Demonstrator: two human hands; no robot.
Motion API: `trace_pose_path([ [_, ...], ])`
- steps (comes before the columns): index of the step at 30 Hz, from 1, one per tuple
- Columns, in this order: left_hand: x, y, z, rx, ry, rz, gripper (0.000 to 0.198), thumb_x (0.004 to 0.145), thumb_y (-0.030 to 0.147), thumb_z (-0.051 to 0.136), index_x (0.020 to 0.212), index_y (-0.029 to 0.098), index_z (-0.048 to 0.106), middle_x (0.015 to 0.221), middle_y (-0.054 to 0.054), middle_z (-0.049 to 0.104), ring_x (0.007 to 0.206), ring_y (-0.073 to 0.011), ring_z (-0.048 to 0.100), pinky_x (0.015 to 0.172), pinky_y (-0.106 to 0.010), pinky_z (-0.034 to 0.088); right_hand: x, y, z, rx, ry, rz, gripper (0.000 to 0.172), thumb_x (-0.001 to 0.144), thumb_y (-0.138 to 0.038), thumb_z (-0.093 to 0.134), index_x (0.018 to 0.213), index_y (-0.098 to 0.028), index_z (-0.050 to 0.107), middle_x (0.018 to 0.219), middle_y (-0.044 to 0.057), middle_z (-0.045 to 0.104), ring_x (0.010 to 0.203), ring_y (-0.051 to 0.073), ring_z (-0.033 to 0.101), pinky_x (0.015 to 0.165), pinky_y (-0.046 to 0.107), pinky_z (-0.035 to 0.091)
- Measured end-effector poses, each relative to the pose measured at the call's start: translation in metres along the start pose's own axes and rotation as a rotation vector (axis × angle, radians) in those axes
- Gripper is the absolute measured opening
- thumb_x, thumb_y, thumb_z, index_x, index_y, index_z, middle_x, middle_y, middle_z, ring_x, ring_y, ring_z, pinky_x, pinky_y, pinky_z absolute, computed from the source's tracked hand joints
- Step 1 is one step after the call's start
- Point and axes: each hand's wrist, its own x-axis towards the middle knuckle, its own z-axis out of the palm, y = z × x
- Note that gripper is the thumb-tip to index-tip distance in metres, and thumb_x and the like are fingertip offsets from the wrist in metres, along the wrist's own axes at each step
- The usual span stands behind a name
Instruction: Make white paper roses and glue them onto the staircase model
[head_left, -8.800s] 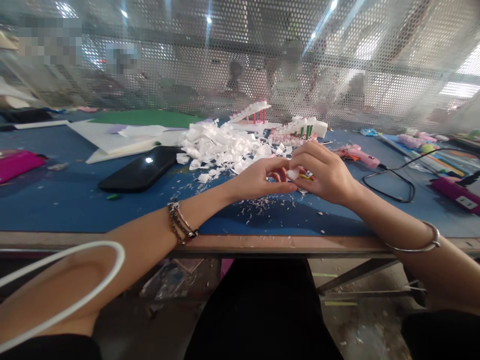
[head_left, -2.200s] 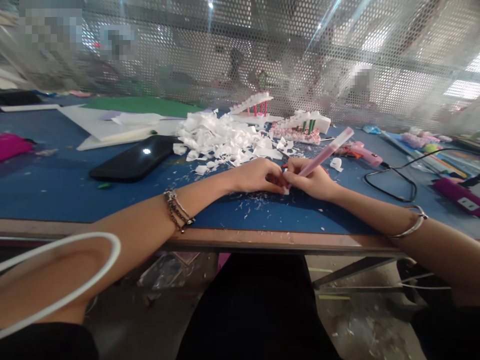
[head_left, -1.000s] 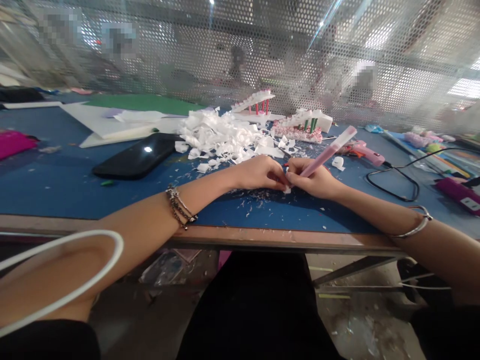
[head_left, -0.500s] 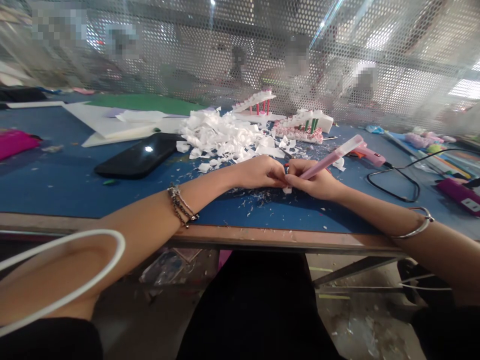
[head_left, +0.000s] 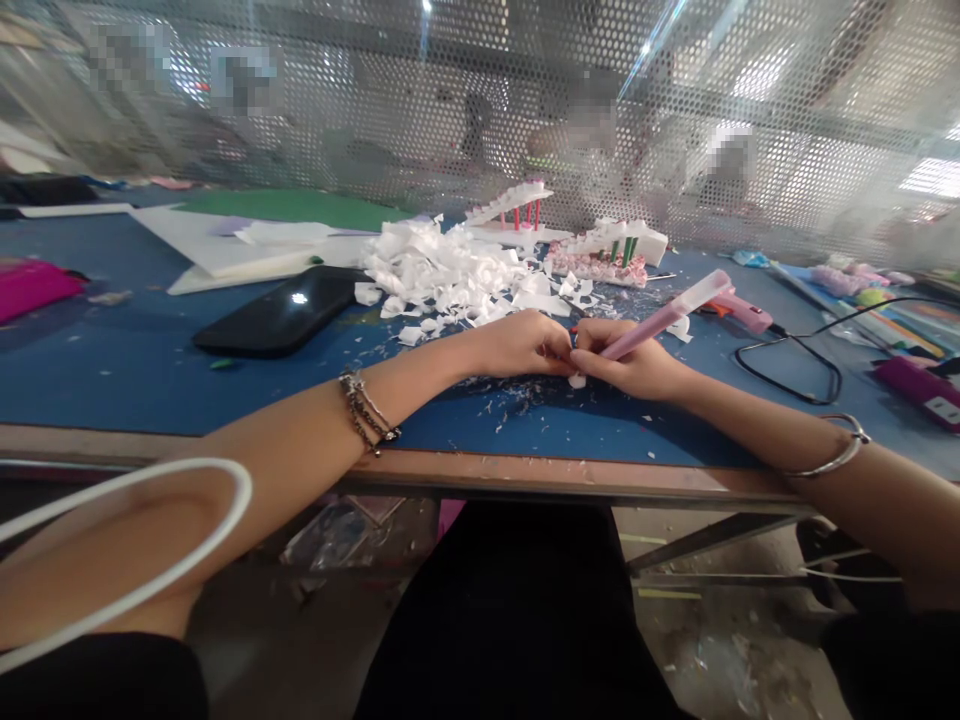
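Observation:
My right hand [head_left: 630, 362] is closed around a slim pink pen-shaped tool [head_left: 667, 316], whose paler end slants up to the right. The tool's working tip is hidden behind the fingers. My left hand [head_left: 525, 345] meets it just above the table, its thumb and fingers pinched together. A small white piece [head_left: 577, 381] pokes out below the touching fingertips; most of it is covered. Fine white shavings [head_left: 517, 400] lie on the blue table under both hands. Just beyond them rises a heap of white scraps [head_left: 450, 270].
A black phone [head_left: 277, 318] lies left of the heap, near white sheets [head_left: 217, 240] and a green sheet [head_left: 300, 207]. Two small stair-like models [head_left: 615, 250] stand behind. To the right are a pink glue gun [head_left: 746, 311], its black cord [head_left: 832, 375] and a purple power strip [head_left: 911, 390].
Both hands stay in the same place with the same grip. The small white piece between the fingertips has turned slightly. The view has shifted a touch.

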Motion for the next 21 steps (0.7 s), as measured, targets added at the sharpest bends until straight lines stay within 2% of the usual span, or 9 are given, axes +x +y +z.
trace_pose_path([
  [6, 0.0002, 0.0011, 0.0004, 0.000, 0.012, 0.003, 0.022, 0.077, 0.032, 0.059, 0.080, 0.013, 0.071, 0.073, -0.002, 0.068, 0.068, -0.0111, 0.060, 0.064, -0.021, 0.038, -0.0002, -0.0003, -0.0006, -0.018, 0.003, 0.008, 0.026, 0.086, -0.024, 0.050, 0.064, -0.018, 0.039, 0.060, -0.005, 0.040, 0.055, 0.006, 0.035, 0.052, 0.022, 0.028],
  [21, 0.0004, 0.0025, 0.0011, 0.041, 0.025, 0.021, 0.022, 0.078, 0.030, 0.057, 0.079, 0.011, 0.069, 0.075, -0.005, 0.069, 0.070, -0.0127, 0.061, 0.065, -0.021, 0.040, -0.0006, -0.0011, -0.0014, -0.025, -0.015, -0.002, 0.026, 0.086, -0.024, 0.050, 0.063, -0.017, 0.041, 0.060, -0.005, 0.040, 0.056, 0.006, 0.036, 0.053, 0.022, 0.029],
])
